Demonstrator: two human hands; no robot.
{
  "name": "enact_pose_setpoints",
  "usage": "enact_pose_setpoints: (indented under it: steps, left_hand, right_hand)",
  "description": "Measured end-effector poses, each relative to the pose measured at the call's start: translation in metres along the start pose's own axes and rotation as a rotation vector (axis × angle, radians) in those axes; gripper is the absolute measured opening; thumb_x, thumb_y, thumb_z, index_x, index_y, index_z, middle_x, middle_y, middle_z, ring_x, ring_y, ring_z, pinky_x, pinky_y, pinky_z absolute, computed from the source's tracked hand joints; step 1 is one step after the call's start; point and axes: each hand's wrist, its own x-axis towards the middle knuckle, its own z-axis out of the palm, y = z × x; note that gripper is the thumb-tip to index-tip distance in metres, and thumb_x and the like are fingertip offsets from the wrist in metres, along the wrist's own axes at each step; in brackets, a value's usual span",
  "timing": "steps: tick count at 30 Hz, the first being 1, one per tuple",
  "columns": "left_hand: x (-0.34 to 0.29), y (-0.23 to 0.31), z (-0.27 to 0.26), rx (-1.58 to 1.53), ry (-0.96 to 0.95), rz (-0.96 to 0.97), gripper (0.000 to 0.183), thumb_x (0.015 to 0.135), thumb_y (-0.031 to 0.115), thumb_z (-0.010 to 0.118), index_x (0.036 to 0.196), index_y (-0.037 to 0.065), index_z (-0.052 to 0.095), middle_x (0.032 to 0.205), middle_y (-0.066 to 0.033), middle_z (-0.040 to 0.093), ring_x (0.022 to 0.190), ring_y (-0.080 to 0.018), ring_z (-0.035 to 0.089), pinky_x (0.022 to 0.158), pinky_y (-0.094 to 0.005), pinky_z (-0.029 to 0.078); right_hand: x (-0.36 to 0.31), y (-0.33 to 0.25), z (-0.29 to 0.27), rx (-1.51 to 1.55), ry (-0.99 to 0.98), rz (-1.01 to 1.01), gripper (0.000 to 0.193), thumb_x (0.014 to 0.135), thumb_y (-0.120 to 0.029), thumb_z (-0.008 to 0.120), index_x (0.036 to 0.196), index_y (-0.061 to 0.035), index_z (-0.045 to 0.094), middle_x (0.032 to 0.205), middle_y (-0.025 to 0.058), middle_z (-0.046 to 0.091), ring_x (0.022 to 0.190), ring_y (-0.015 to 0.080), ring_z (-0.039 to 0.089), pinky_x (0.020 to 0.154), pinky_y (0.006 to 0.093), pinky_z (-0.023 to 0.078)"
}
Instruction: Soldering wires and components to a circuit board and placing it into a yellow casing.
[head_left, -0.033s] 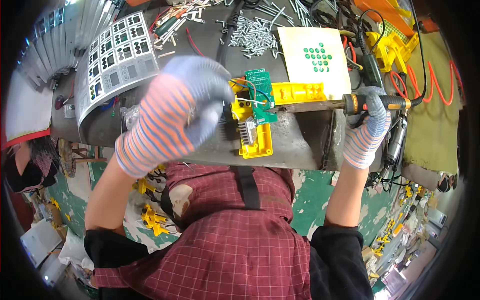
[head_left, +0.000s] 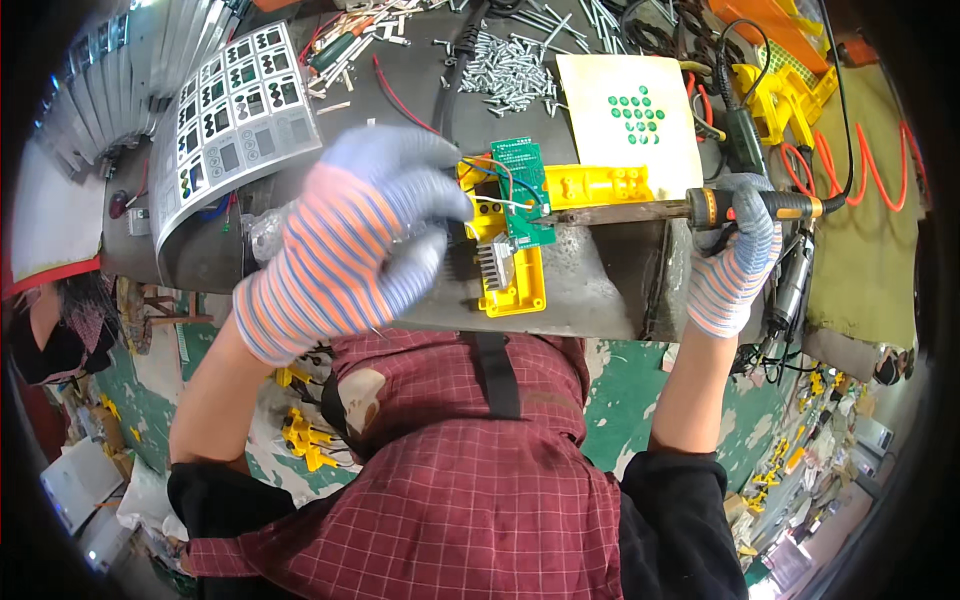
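My right hand [head_left: 735,255], in a striped glove, is wrapped round the handle of a soldering iron [head_left: 625,213]. The iron's metal end reaches left to the lower right edge of a green circuit board [head_left: 522,190]. Beneath the board lies a yellow plastic housing [head_left: 600,184] with one arm to the right and one toward me. A finned metal heat sink [head_left: 494,265] sits at the board's lower left, and thin red, blue and white wires run to its left side. Close to those wires, my gloved left hand [head_left: 345,235] is open, fingers curved and thumb apart; nothing shows between them.
Behind the housing lies a pile of screws [head_left: 510,75]. A cream sheet with green round stickers [head_left: 632,110] is to their right, and a curved printed sheet [head_left: 235,120] stands at left. Yellow housings [head_left: 785,100] and a coiled red cord [head_left: 870,185] are at right.
My left hand has shifted slightly and its thumb and fingers have spread further apart. More of a red wire behind it now shows. The right hand and soldering iron look unmoved.
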Motion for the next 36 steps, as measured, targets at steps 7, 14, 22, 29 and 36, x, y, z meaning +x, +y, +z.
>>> enact_pose_setpoints:
  steps: [7, 14, 22, 29, 36]
  left_hand:
    - [-0.004, 0.007, 0.03, 0.337, 0.036, 0.002, 0.032, 0.064, 0.02, 0.076, 0.094, 0.013, 0.069, 0.126, -0.0153, 0.059, 0.113, -0.0392, 0.054, 0.1, -0.0532, 0.043]
    - [0.004, -0.009, 0.023, -0.087, -0.034, 0.028, 0.023, 0.07, 0.013, 0.074, 0.091, 0.01, 0.066, 0.126, -0.0182, 0.056, 0.112, -0.0381, 0.055, 0.096, -0.0459, 0.046]
    - [0.017, 0.006, 0.019, 0.178, 0.083, 0.099, 0.024, 0.068, 0.012, 0.08, 0.09, 0.013, 0.072, 0.107, -0.0099, 0.063, 0.097, -0.0301, 0.06, 0.084, -0.0405, 0.05]
    - [0.021, -0.002, 0.034, 0.32, 0.11, 0.248, 0.022, 0.072, 0.021, 0.073, 0.093, 0.022, 0.075, 0.088, -0.0008, 0.068, 0.087, -0.0268, 0.063, 0.084, -0.0471, 0.044]
    - [0.028, 0.001, 0.028, 0.364, 0.033, 0.26, 0.017, 0.073, 0.022, 0.074, 0.09, 0.021, 0.075, 0.085, -0.0011, 0.067, 0.087, -0.0263, 0.063, 0.085, -0.0465, 0.043]
  right_hand:
    - [0.004, 0.004, -0.006, -0.027, -0.064, -0.028, 0.022, 0.084, -0.024, 0.071, 0.098, -0.0083, 0.065, 0.086, 0.0007, 0.062, 0.075, 0.0107, 0.061, 0.068, 0.0245, 0.052]
    - [0.002, 0.001, -0.003, -0.045, -0.061, 0.005, 0.024, 0.084, -0.024, 0.071, 0.1, -0.0079, 0.065, 0.086, 0.0002, 0.061, 0.076, 0.011, 0.06, 0.071, 0.0266, 0.053]
    - [0.004, 0.004, 0.003, 0.032, -0.022, -0.037, 0.021, 0.083, -0.023, 0.076, 0.095, -0.0086, 0.065, 0.08, -0.0013, 0.06, 0.064, 0.007, 0.055, 0.052, 0.0206, 0.043]
    - [0.004, 0.003, -0.003, 0.003, -0.099, -0.009, 0.021, 0.085, -0.022, 0.069, 0.097, -0.0056, 0.062, 0.087, 0.002, 0.057, 0.078, 0.0112, 0.056, 0.074, 0.0254, 0.05]
    - [0.007, 0.008, -0.006, -0.001, -0.079, -0.012, 0.022, 0.085, -0.023, 0.069, 0.096, -0.0059, 0.062, 0.087, 0.0017, 0.058, 0.078, 0.0116, 0.056, 0.075, 0.0263, 0.05]
